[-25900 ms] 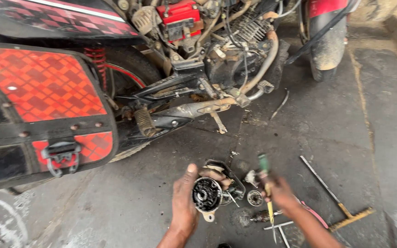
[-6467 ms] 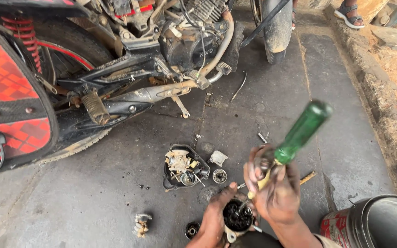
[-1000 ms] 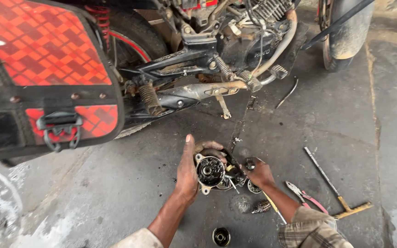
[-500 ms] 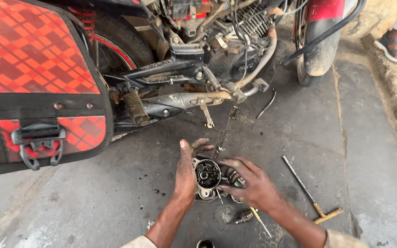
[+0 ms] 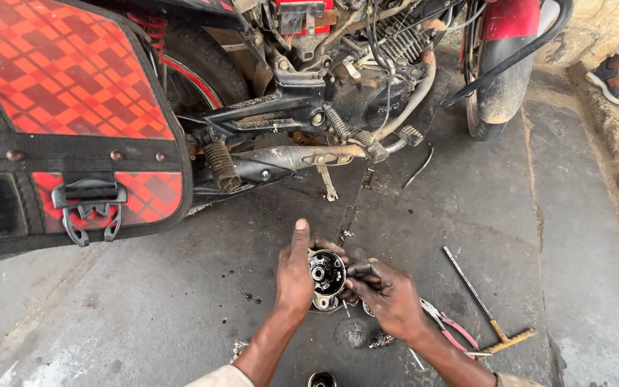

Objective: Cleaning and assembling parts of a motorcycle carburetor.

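My left hand [image 5: 294,276] grips a round, oily metal engine part [image 5: 326,275] and holds it upright just above the concrete floor. The fingers of my right hand [image 5: 388,294] press a small dark cylindrical piece [image 5: 362,270] against the part's right side. Both hands are black with grease. Loose small parts [image 5: 381,340] lie on the floor under my right wrist.
A red and black motorcycle [image 5: 309,93] stands just beyond my hands, with a checkered side bag [image 5: 66,107] at left. Pink-handled pliers [image 5: 447,325] and a T-handle wrench [image 5: 487,319] lie to the right. A small round part [image 5: 322,379] sits near the bottom edge. Another person's sandalled foot [image 5: 610,72] is at top right.
Half a second ago my right hand lay spread over the loose parts beside the engine part. It has closed in on the part's right side, pressing the small cylinder to it.
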